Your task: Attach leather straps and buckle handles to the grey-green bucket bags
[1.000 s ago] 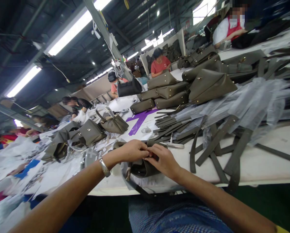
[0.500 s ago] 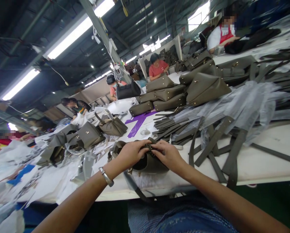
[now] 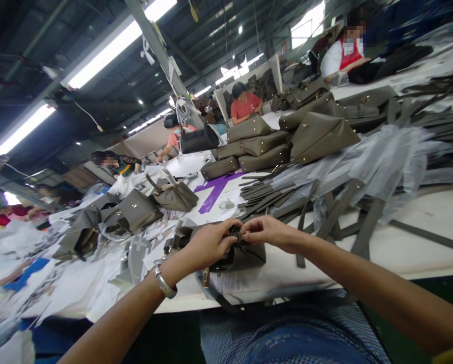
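An olive handbag (image 3: 251, 259) sits at the near edge of the table, directly in front of me, partly covered by my hands. My left hand (image 3: 211, 246), with a silver bangle at its wrist, is closed around a short olive strap (image 3: 239, 236) on the bag's upper part. From the other side my right hand (image 3: 267, 232) pinches the same strap between thumb and fingers. The fingertips of both hands almost meet there and hide the strap's end. Gold-coloured hardware (image 3: 205, 277) shows at the bag's left, and a loose strap hangs over the table edge.
Loose olive straps (image 3: 366, 222), some in clear plastic sleeves, spread to the right. Stacked olive bags (image 3: 264, 146) stand further back. More bags (image 3: 135, 210) and white paper lie left on the table (image 3: 419, 242). Several co-workers sit along the far side.
My right hand has turned flatter and its wrist has risen, with the fingers still at the strap. The left hand has shifted only slightly, and the bag has tilted a little.
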{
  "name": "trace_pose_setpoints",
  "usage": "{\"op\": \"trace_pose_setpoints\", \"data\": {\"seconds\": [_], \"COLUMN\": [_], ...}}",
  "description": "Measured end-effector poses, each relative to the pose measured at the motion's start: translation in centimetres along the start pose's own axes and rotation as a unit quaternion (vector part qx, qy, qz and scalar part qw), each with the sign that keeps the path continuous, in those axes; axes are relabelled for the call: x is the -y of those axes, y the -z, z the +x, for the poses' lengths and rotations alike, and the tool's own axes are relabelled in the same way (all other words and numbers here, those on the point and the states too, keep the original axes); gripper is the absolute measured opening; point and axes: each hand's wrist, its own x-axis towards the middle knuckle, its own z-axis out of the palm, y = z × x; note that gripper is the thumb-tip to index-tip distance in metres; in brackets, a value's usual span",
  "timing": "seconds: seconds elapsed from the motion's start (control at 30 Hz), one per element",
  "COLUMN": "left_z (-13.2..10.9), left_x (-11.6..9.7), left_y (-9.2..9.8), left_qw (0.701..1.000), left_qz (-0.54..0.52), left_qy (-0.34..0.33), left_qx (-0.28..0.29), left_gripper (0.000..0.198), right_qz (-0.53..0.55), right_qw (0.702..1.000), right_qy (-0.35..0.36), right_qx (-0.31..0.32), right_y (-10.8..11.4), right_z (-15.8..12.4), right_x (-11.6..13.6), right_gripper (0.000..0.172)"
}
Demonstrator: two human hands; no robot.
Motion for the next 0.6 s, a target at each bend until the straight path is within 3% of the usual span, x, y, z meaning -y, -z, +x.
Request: {"op": "trace_pose_setpoints", "data": {"seconds": [0.3, 0.6], "left_z": [-0.9, -1.5], "left_x": [0.6, 0.7], "left_y": [-0.7, -1.3], "left_qw": [1.000, 0.999], "left_qz": [-0.010, -0.047], "left_qy": [-0.005, -0.020], "left_qx": [-0.001, -0.012], "left_gripper": [0.040, 0.040], "right_qz": [-0.011, -0.014], "right_qw": [0.996, 0.995], "right_qy": [-0.042, -0.051], "right_qx": [0.082, 0.090], "right_y": [0.9, 0.8], "right_z": [0.7, 0.4], "right_x": [1.1, 1.4], "right_gripper": [0.032, 0.033]}}
